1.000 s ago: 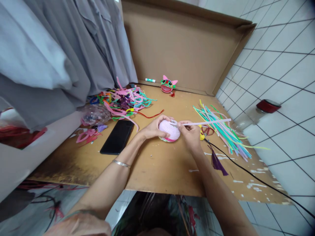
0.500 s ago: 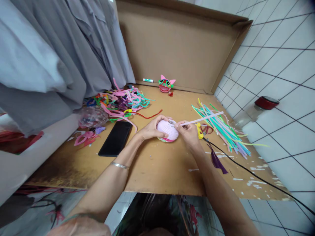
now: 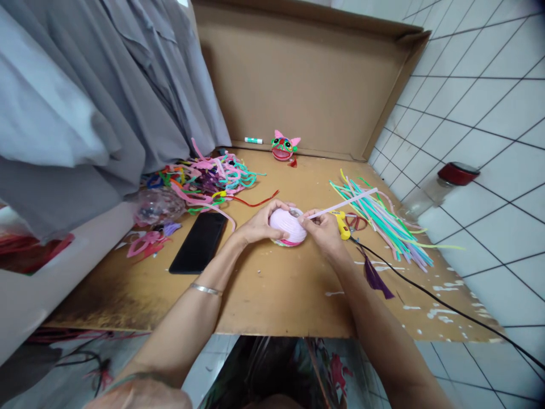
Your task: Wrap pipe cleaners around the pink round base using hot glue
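My left hand (image 3: 260, 223) is wrapped around the far left side of a rounded lilac craft piece (image 3: 287, 225) covered in coiled fuzzy strands, with a pink and yellowish edge underneath. My right hand (image 3: 321, 227) pinches a pale lilac pipe cleaner (image 3: 347, 203) close to the right side of that piece. The strip's free end points up and to the right. Whether its near end is fixed to the piece is hidden by my fingers. Just right of my right hand lies a yellow glue gun (image 3: 342, 225) with a black cord.
Pipe cleaners (image 3: 383, 221) lie bundled at the right, beside scissors (image 3: 357, 222) and a purple tassel (image 3: 377, 278). A phone (image 3: 198, 243) and tangled pipe cleaners (image 3: 217, 173) are at the left. A finished animal head (image 3: 283, 147) and glue stick (image 3: 254, 140) stand at the back. A jar (image 3: 440, 187) is by the wall.
The view has shifted slightly. The free end of the lilac pipe cleaner has moved a little left and tilts slightly more upward. Both hands keep their hold.
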`<state>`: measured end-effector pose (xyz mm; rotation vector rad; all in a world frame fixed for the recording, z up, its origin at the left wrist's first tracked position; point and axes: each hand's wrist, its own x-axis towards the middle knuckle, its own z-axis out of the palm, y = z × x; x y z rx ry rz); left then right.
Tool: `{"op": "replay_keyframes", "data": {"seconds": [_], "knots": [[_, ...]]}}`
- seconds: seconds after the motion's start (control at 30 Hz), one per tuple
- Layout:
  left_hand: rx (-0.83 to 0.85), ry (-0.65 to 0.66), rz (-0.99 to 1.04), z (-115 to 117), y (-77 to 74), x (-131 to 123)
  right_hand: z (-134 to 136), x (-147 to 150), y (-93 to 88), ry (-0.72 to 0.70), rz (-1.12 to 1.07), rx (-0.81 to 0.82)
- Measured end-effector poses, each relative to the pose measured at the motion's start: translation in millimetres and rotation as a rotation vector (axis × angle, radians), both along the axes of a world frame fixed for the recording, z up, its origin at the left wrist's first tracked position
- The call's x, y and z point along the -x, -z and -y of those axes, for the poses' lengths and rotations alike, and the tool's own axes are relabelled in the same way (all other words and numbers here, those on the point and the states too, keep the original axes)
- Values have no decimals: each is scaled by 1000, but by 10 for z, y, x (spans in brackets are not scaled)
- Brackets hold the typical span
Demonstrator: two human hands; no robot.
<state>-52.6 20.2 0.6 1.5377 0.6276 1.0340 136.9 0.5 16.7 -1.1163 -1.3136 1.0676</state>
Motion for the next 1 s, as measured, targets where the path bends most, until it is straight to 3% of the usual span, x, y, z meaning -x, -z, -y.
{"op": "replay_keyframes", "data": {"seconds": [1.0], "knots": [[16,-8,-23,6,11,-11,20,11,-40,-6,9,21]]}}
